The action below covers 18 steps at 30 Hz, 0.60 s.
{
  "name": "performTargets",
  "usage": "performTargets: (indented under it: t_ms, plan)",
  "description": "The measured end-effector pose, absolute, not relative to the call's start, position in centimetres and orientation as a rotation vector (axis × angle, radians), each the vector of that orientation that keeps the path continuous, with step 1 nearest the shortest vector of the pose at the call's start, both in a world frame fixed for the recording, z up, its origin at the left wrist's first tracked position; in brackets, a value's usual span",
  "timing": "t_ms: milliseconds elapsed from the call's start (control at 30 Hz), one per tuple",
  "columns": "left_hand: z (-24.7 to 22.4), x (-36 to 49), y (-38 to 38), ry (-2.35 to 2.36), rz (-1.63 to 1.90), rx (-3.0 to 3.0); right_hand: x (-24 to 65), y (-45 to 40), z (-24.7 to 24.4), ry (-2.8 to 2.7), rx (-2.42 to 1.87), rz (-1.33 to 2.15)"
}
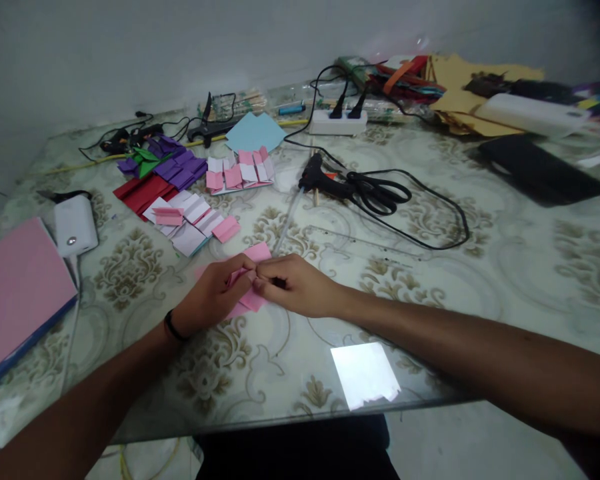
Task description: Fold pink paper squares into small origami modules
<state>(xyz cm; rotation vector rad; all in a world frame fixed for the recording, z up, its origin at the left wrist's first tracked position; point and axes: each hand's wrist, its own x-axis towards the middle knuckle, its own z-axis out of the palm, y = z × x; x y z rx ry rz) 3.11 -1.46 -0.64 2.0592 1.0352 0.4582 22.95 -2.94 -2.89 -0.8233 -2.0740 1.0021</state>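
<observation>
Fingers (239, 289) of left hand (207, 293) and right hand (300, 283) are pinched closed on pink paper (253, 302), tips close together.

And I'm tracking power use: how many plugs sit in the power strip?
2: one black plug near the middle of the white power strip, another black plug toward its right end.

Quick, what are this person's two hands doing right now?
Left hand: closed, pinching the pink paper on the table.
Right hand: closed, pinching at the same paper, fingertips against the left's.
</observation>
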Motion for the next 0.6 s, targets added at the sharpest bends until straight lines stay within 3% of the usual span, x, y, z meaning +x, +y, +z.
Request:
performTargets:
  t_ms: [600]
  plan:
    - [-0.67, 3.04, -1.51, 1.035, 0.46, 2.052, 22.97, -2.9, -3.01, -2.078, -0.815, 1.012]
